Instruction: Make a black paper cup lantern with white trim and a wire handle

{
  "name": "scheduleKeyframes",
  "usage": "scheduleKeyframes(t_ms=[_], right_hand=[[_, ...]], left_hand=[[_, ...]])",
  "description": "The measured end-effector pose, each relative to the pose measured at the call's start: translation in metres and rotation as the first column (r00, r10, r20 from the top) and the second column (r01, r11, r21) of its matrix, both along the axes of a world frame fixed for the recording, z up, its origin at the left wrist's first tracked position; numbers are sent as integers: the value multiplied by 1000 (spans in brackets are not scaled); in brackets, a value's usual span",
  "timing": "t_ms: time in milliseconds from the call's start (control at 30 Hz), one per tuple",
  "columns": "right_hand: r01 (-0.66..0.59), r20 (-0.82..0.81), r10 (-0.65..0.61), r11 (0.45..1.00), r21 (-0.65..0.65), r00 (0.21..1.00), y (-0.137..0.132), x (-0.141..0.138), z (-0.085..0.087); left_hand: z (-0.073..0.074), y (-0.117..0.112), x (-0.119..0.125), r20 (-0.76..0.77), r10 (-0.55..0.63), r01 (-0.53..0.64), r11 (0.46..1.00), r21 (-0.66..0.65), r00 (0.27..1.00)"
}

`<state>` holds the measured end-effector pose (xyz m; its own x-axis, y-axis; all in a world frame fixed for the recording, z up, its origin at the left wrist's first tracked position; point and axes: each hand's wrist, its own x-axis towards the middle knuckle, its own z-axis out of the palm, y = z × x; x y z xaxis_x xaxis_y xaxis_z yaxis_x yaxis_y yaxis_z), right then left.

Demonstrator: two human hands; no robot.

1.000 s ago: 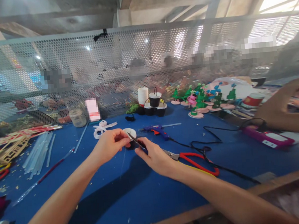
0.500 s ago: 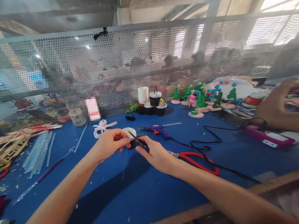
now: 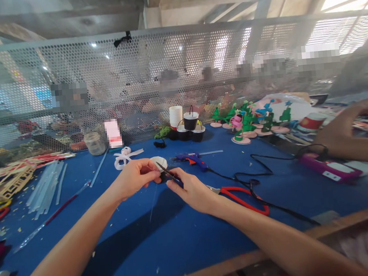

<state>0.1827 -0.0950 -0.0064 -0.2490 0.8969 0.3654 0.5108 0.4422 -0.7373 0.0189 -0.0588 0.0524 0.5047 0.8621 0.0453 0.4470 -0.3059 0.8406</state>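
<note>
My left hand (image 3: 138, 176) is closed, its thumb and fingers pinched at the near left edge of a small cup (image 3: 158, 161) with a white inside and a dark outside. A thin, pale strand (image 3: 153, 203) hangs below these fingertips. In my right hand (image 3: 190, 189) is a slim, dark pair of tweezers (image 3: 165, 169), gripped between thumb and fingers. Its pointed end reaches over the cup's rim, close to my left fingertips. Whether the tips touch anything is hard to make out. Red-handled scissors (image 3: 244, 200) lie beyond my right wrist, partly hidden by it.
Behind my hands lies a blue glue gun (image 3: 192, 160), its black cord running right. Small black buckets (image 3: 190, 121) and green felt trees (image 3: 248, 117) stand farther back. Glue sticks (image 3: 46, 186) and white ribbon (image 3: 121, 159) lie left. Another person's arm (image 3: 348, 140) is at the right.
Both hands keep nearly the same place and grip. The tweezers' tip has shifted very slightly left over the cup. The view has moved a little.
</note>
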Motion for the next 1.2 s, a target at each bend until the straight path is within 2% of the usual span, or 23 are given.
scheduleKeyframes(t_ms=[200,633,767,833,867,900,933,1000,1033,1067,1100,1133,1167,1200], right_hand=[[16,-4,-16,1000,-25,1000,0,0,0],[32,21,-33,999,8,999,0,0,-1],[43,41,-43,999,11,998,0,-1,-1],[63,68,-63,998,3,996,0,-1,-1],[79,86,-79,997,-3,993,1,-2,-1],[97,104,-96,995,-8,990,1,-3,-1],[113,120,-111,994,-13,987,1,-4,-1],[139,147,-134,990,-22,980,1,-6,-1],[147,156,-141,989,-24,978,1,-7,-1],[153,162,-147,988,-26,976,1,-7,-2],[153,163,-147,988,-30,976,1,-7,-1],[151,160,-144,988,-35,977,1,-7,-1],[146,155,-138,988,-40,978,1,-6,0],[135,147,-127,990,-43,981,1,-4,1]], left_hand=[[-1,0,-1,-14,-19,19,1000,-9,1000],[-5,3,-3,-13,-17,16,1000,-26,1000],[-3,3,-3,-33,-23,24,1000,6,999],[-4,1,0,-95,13,-4,995,95,995],[-5,-1,3,-159,66,-35,981,190,985],[-6,-3,6,-235,148,-67,945,320,961],[-8,-6,9,-304,250,-84,880,468,919],[-12,-13,17,-383,440,-44,701,712,812],[-14,-16,20,-396,500,-7,627,779,770],[-14,-18,21,-407,533,23,587,810,742],[-12,-20,22,-428,537,42,587,808,727],[-9,-21,20,-456,511,51,624,780,729],[-5,-21,17,-480,462,51,679,732,746],[1,-19,12,-502,372,57,758,650,781]])
